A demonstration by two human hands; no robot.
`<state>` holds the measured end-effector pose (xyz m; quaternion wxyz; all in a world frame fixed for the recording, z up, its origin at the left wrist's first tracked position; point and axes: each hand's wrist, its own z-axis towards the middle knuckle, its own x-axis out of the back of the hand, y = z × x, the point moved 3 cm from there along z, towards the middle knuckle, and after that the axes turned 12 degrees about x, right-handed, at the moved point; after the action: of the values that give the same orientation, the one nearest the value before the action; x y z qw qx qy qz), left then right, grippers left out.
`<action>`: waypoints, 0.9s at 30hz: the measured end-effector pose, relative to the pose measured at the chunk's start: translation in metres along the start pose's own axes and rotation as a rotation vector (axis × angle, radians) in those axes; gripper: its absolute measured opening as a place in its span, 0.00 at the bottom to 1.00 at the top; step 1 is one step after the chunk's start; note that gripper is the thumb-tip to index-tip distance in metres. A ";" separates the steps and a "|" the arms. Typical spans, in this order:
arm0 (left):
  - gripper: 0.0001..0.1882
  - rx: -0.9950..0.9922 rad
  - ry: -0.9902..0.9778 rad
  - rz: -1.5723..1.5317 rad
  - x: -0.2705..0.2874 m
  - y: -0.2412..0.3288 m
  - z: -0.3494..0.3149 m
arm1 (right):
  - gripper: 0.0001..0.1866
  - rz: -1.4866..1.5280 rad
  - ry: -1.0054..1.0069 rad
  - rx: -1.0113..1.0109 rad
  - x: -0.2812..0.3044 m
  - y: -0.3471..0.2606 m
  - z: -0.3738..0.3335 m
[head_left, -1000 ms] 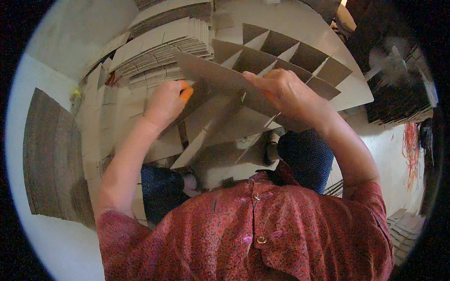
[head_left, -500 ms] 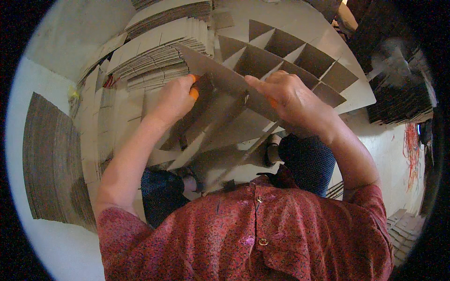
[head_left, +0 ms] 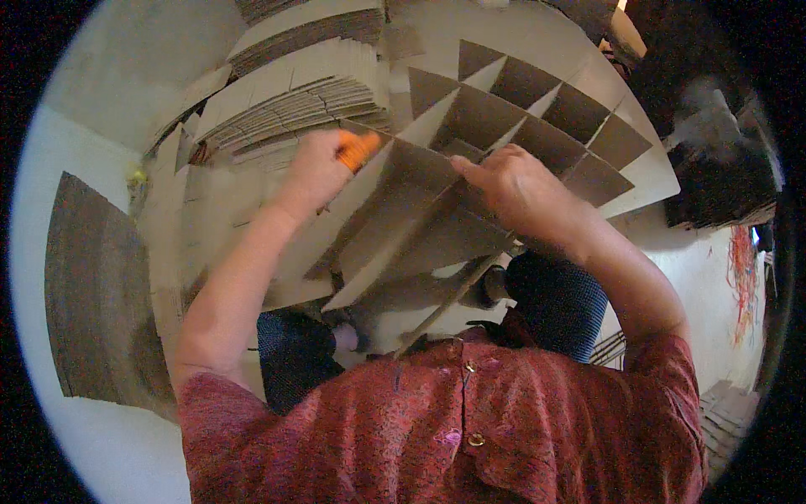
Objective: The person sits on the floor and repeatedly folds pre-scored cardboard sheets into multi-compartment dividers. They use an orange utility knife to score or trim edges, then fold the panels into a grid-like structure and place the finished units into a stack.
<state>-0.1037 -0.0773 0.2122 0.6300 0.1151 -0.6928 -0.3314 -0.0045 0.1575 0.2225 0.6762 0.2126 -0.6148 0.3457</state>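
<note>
A grid of slotted cardboard divider strips (head_left: pixel 470 118) stands on edge in front of me, its crossed strips forming several open cells. My left hand (head_left: pixel 323 168), with orange covers on its fingertips, is closed at the left end of the nearest long strip; motion smears its fingers a little. My right hand (head_left: pixel 516 185) pinches the top edge of the same strip farther right, index finger stretched along it and the other fingers curled. Loose-ended cross strips (head_left: pixel 395 244) reach from the grid toward my legs. The right hand's inner fingers are hidden.
Stacks of flat slotted cardboard strips (head_left: pixel 285 92) lie at the back left of the pale table (head_left: pixel 646 181). A tall cardboard pile (head_left: pixel 101 294) stands at far left, and dark stacked sheets (head_left: pixel 722 181) at right. Red strings (head_left: pixel 740 269) hang at the right edge.
The near long strip has sunk lower into the grid, level with the cross strips. My left hand has shifted slightly, its orange-covered fingers reaching farther right; the right hand has moved slightly down and right.
</note>
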 end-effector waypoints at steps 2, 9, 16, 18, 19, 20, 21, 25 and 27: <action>0.19 0.072 0.183 0.010 0.028 -0.022 0.022 | 0.28 -0.110 0.108 0.039 0.000 0.010 -0.003; 0.25 -0.217 0.763 0.816 0.037 -0.095 0.106 | 0.28 -0.064 0.155 -0.143 0.000 0.041 0.002; 0.14 0.042 0.225 0.389 0.060 -0.101 0.128 | 0.28 -0.103 0.141 -0.225 0.001 0.075 -0.015; 0.12 0.030 0.267 0.263 0.068 -0.102 0.130 | 0.26 -0.179 0.202 -0.247 0.008 0.073 -0.015; 0.12 0.063 0.310 0.283 0.072 -0.098 0.121 | 0.25 -0.246 0.269 -0.247 0.010 0.069 -0.013; 0.11 0.095 0.354 0.302 0.075 -0.093 0.117 | 0.25 -0.314 0.336 -0.247 0.013 0.065 -0.012; 0.11 0.083 0.318 0.288 0.071 -0.093 0.122 | 0.24 -0.231 0.404 -0.272 0.017 0.059 -0.014; 0.10 0.099 0.274 0.006 0.090 -0.117 0.112 | 0.21 0.099 0.639 -0.216 0.032 0.032 -0.016; 0.10 0.318 0.282 -0.287 0.102 -0.120 0.103 | 0.20 0.314 0.706 -0.224 0.034 0.020 -0.018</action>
<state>-0.2506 -0.1945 0.2219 0.6409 0.3551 -0.6179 -0.2852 -0.0061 0.1908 0.2504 0.8039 -0.0909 -0.4037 0.4273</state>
